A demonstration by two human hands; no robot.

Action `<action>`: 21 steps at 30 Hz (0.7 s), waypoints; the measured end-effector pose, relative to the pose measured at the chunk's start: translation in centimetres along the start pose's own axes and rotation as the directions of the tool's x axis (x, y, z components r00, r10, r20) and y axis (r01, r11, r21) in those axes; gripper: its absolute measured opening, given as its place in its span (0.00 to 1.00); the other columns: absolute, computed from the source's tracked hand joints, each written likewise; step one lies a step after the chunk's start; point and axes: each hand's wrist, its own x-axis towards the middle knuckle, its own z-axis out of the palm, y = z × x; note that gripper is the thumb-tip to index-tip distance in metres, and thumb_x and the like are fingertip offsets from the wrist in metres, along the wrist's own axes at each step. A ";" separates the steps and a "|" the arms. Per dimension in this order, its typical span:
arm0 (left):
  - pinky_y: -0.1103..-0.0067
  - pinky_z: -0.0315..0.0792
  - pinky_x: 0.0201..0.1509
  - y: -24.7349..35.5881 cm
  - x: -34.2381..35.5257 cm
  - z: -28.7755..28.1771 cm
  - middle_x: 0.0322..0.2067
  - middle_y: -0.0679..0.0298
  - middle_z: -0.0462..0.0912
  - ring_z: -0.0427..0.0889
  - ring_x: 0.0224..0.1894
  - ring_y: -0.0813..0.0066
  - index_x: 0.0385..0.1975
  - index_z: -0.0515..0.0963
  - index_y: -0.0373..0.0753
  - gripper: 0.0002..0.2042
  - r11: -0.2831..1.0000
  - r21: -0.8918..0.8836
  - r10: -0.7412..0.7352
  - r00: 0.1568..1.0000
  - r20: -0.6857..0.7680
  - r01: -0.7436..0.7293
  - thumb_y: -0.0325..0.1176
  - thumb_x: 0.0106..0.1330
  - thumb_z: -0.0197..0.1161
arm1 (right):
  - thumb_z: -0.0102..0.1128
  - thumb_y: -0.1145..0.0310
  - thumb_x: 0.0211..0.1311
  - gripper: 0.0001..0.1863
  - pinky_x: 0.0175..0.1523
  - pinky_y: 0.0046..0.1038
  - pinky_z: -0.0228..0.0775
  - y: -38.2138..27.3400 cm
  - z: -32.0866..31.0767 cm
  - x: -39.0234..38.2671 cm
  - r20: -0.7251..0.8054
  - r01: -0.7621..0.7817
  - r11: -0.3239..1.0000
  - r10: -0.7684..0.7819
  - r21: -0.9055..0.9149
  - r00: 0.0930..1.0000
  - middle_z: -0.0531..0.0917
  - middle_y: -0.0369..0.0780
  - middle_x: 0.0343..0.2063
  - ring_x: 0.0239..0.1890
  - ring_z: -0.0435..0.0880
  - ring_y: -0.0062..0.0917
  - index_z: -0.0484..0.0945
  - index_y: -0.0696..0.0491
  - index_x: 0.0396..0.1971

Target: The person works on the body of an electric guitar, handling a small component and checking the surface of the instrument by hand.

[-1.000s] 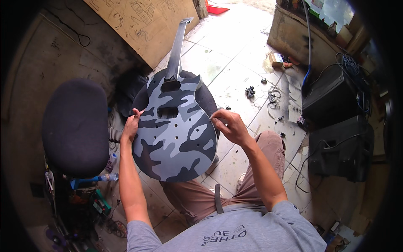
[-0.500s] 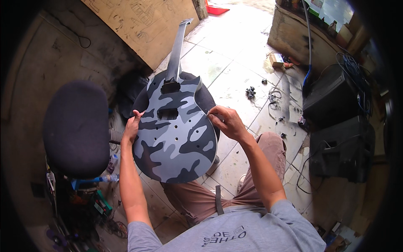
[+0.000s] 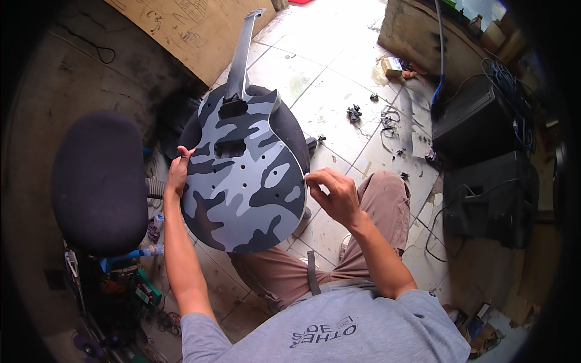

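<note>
An unstrung electric guitar [image 3: 233, 209], painted in grey and black camouflage, lies face up on a round dark stool seat [image 3: 293, 130]. Its neck points away from me, and the body's near end is over my lap. The face has two dark pickup cutouts and several small holes. My left hand [image 3: 178, 170] is closed on the body's left edge, thumb raised beside the rim. At the right edge, my right hand [image 3: 334, 192] pinches with thumb and forefinger against the pale rim. A tiny light bit shows at the fingertips, too small to name.
A dark padded chair [image 3: 100, 181] stands at the left, with tools and cables below it. A wooden board with drawings [image 3: 181, 30] leans beyond the neck. Black cases [image 3: 487, 206] and coiled cable stand at the right. Small black scraps [image 3: 354, 113] litter the tiled floor [image 3: 302, 75].
My right hand has slid along the guitar's right edge toward me, still pinching. My left hand keeps its hold. The whole view has shifted slightly.
</note>
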 end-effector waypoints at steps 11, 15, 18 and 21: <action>0.77 0.71 0.67 0.7 -0.5 0.4 0.56 0.56 0.86 0.81 0.58 0.70 0.68 0.75 0.28 0.53 1.000 0.025 0.001 1.000 -0.025 -0.001 0.80 0.67 0.43 | 0.73 0.77 0.57 0.11 0.35 0.31 0.81 -3.3 -0.4 -3.7 0.003 0.063 0.995 -0.063 -0.081 0.998 0.90 0.40 0.33 0.31 0.90 0.31 0.84 0.55 0.40; 0.77 0.70 0.67 0.5 -0.4 0.2 0.56 0.55 0.85 0.81 0.59 0.70 0.68 0.74 0.28 0.53 1.000 0.028 -0.002 1.000 -0.023 0.002 0.80 0.67 0.43 | 0.72 0.75 0.59 0.09 0.33 0.29 0.81 -3.4 -0.2 -3.8 0.044 -0.042 0.999 0.043 -0.032 0.998 0.89 0.39 0.32 0.30 0.90 0.30 0.85 0.54 0.40; 0.77 0.70 0.67 0.5 -0.4 0.0 0.56 0.55 0.85 0.80 0.59 0.70 0.68 0.74 0.28 0.54 0.999 0.053 0.001 0.999 -0.039 0.001 0.80 0.67 0.43 | 0.70 0.74 0.62 0.07 0.32 0.28 0.80 -2.7 -0.3 -3.1 0.071 -0.126 0.992 0.125 0.008 0.990 0.89 0.39 0.32 0.28 0.90 0.29 0.85 0.53 0.40; 0.77 0.69 0.68 0.5 -0.3 0.1 0.56 0.54 0.85 0.80 0.60 0.70 0.68 0.74 0.28 0.54 0.997 0.071 0.008 0.999 -0.051 -0.004 0.81 0.66 0.43 | 0.69 0.73 0.64 0.06 0.32 0.27 0.81 -1.7 -0.5 -1.8 0.080 -0.190 0.979 0.184 0.075 0.980 0.90 0.39 0.33 0.27 0.90 0.28 0.86 0.54 0.40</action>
